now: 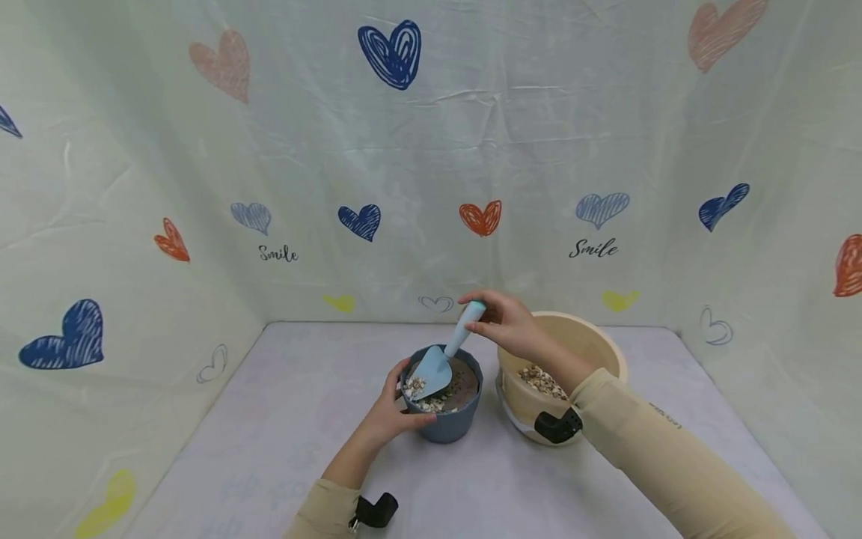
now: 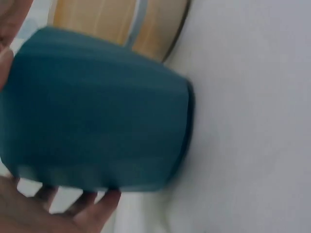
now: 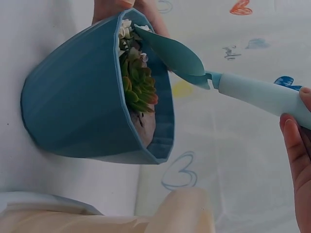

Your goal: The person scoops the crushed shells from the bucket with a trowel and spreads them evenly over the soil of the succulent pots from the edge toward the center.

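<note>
My left hand [image 1: 393, 413] grips the side of a blue flower pot [image 1: 450, 430], thumb at the near side and fingers round the left. The pot stands upright on the table. It holds brown soil, pale pebbles [image 1: 434, 405] and a small green succulent [image 3: 137, 86], which shows in the right wrist view. My right hand [image 1: 508, 323] pinches the handle of a light blue trowel [image 1: 461, 332] from above. The trowel slants down to the left, its blade inside the pot's rim, with pebbles at its tip. In the left wrist view, the fingers press against the pot's wall.
To the right of the pot stands a large beige planter [image 1: 609, 352] with mixed pebbles [image 1: 541, 381] in it, a grey-white saucer [image 1: 517, 424] beneath. My right forearm passes over it. The white table [image 1: 283, 419] meets a heart-printed curtain [image 1: 431, 150] at the back and sides.
</note>
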`<state>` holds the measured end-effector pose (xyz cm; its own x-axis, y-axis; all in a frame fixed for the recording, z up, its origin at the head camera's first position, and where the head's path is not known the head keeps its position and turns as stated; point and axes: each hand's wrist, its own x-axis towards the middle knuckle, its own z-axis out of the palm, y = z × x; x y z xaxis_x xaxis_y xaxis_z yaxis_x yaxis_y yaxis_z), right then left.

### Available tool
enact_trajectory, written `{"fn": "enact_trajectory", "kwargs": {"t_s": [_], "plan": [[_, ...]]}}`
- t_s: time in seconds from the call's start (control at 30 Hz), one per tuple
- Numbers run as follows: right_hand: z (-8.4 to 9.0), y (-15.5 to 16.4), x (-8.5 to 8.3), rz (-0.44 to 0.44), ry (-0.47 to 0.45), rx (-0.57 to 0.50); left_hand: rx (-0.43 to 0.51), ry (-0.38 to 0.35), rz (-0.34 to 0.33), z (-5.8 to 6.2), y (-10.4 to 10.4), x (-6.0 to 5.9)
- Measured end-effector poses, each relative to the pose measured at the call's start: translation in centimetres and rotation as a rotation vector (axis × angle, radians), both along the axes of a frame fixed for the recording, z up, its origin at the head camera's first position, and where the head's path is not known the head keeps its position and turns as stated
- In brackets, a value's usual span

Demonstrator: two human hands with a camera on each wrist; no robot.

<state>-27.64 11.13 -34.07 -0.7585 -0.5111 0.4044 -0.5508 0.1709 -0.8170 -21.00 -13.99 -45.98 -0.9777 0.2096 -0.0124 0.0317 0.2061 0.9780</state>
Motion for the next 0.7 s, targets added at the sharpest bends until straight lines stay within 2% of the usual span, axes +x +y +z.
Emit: {"fn": "enact_trajectory", "kwargs": {"t_s": [0.07,0.2,0.43,0.57,0.7], "plan": [[0.0,0.0,0.0,0.001,0.006,-0.005,0.017,-0.028,-0.056,0.1,-0.6,-0.6],[0.0,0.0,0.0,0.009,0.021,-0.011,-0.027,-0.047,-0.164,0.1,-1.8,-1.7],[-0.2,0.0,0.1,0.015,0.047,-0.008,-0.066,-0.022,-0.353,0.3,-3.4,-3.7],[-0.4,-0.1,0.0,0.010,0.047,-0.005,-0.088,-0.003,-0.424,0.8,-3.8,-4.6],[-0.3,-0.1,0.1,0.007,0.045,-0.003,-0.087,0.016,-0.467,0.9,-3.9,-5.5]]}}
